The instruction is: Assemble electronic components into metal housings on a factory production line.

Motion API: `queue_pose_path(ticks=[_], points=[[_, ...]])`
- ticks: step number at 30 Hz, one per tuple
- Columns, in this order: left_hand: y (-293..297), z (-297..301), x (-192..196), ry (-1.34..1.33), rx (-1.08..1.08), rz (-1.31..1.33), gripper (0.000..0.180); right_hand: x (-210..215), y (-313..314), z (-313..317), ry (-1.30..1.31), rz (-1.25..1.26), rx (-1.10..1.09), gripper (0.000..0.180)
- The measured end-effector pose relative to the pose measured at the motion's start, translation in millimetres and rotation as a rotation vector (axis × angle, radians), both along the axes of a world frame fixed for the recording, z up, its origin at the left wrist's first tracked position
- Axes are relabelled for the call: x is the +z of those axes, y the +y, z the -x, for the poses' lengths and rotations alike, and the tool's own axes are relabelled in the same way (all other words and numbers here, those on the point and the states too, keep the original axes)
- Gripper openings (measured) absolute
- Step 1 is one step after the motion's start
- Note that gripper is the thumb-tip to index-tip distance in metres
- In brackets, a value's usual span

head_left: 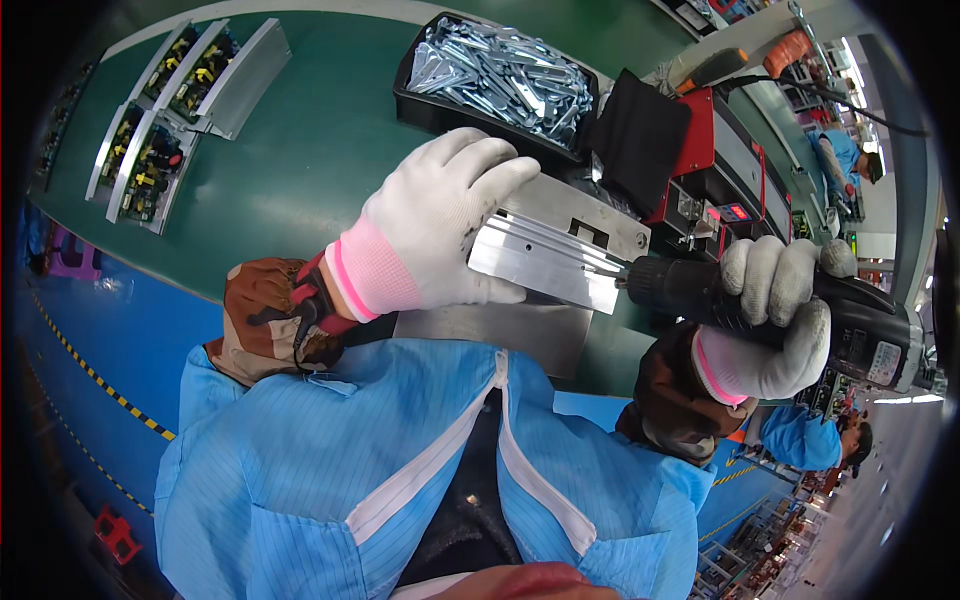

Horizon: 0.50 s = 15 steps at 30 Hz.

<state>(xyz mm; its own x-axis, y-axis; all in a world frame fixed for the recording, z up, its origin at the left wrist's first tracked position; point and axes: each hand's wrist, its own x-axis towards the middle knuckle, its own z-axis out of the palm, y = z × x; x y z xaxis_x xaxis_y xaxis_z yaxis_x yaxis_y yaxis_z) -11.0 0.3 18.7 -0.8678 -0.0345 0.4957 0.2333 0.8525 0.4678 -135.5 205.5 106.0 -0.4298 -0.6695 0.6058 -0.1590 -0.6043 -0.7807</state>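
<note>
"Watching from my end, I'm seeing the gloved left hand (440, 225) gripping the grooved metal piece (545, 262) by its left part. What are you worrying about?"

"The tip, mostly. The right hand (778, 290) is closing around the black power driver (695, 290), and the tip is pointing at the piece's right end. I'm not managing to tell from here whether they're touching."

"Where are you placing the piece?"

"Over the green table (330, 130), slanting down to the right, in front of the slotted plate (590, 222). The black bin (415, 100) of metal parts is sitting beyond it."

"So what could be going wrong?"

"I'm guessing at twisting first. The left hand is holding one end while the driver is aiming at the other, so torque could be turning the piece inside that glove. If the driver is leaning off-line, the tip could be skating and scratching the face."

"And the glove?"

"I'm keeping an eye on it: loose knit could be snagging if the fingers are sliding toward a spinning chuck. I'm also minding the red-and-black box (715, 150), because a sudden kick could be knocking the driver against it."
</note>
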Motion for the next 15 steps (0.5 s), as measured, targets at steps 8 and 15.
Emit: queue_pose_path(ticks=[8,15], points=[[-8.0,0.1,-2.3,0.013,0.01,-0.029,0.083,-3.8,-17.3,1.1,-0.08,-0.003,-0.014,0.046],[-6.5,-0.3,-10.9,0.096,-0.076,-0.129,0.08,-16.7,-31.6,41.9,0.044,0.013,0.747,0.035]])
